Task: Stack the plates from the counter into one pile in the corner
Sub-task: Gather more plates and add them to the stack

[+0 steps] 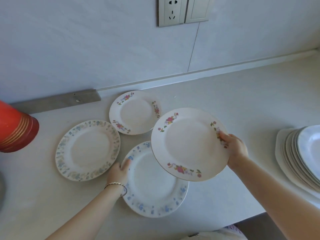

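Observation:
My right hand (pixel 233 149) pinches the right rim of a white plate with pink flowers (pixel 188 144), held tilted in the air above the counter. It overlaps a blue-flowered plate (pixel 152 184) lying flat below; my left hand (pixel 119 172) grips that plate's left rim. A second pink-flowered plate (pixel 135 112) lies near the back wall. To the left lies a plate with a pale blue-green border (pixel 87 149), flat and untouched.
A red stack of cups or bowls (pixel 15 129) lies at the left edge. A pile of white dishes (pixel 297 153) sits at the right edge. A wall socket (pixel 171 11) is above. The counter's front edge (pixel 251 217) drops off at the lower right.

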Motion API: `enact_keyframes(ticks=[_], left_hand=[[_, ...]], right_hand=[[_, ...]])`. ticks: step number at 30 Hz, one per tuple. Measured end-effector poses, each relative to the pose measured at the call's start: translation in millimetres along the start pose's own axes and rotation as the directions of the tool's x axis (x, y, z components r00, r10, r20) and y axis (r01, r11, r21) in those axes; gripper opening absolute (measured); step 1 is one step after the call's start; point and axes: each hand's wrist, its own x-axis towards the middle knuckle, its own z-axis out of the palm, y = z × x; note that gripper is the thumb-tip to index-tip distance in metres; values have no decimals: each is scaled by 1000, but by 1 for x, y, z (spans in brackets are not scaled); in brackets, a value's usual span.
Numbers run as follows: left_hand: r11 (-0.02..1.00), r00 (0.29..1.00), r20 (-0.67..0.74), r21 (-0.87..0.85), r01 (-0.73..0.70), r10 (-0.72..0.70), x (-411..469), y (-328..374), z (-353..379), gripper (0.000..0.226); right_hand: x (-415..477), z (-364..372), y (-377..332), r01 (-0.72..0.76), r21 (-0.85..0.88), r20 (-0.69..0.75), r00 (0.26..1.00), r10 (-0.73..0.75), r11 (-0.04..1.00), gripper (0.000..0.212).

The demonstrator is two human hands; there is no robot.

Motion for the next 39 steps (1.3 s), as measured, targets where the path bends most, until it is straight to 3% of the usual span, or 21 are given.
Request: enact_keyframes(ticks=[5, 13, 18, 21, 27, 36, 39], left_hand=[[983, 991, -111, -163, -87, 69, -19, 15, 4, 38], [896, 971, -224, -443, -23, -86, -57, 73, 31, 35], [856, 963, -265, -508, -97, -48, -89, 127, 77, 31], [823, 965, -262, -552, -136, -16, -116, 163, 119, 29], [825, 985, -174, -557, -97, -2, -159, 214, 207, 44], [890, 987, -153, -442, -116, 52, -204, 251, 278, 47], [891, 990, -137, -443, -100, 43, -207, 255, 284, 45]], right_hand=[[3, -39, 8, 8, 106, -49, 999, -3, 994, 35], [19, -139, -3, -10, 212, -142, 989, 41, 977, 14], [40, -224, -22, 23, 269, -337, 939, 72, 963, 11], [53, -277, -36, 100, 301, -456, 889, 51, 948, 25], [69, -368, -52, 169, 230, -543, 840, -18, 958, 31], [98, -413, -55, 77, 83, -473, 880, -28, 994, 30], [103, -414, -48, 93, -124, -501, 854, -144, 988, 24]])
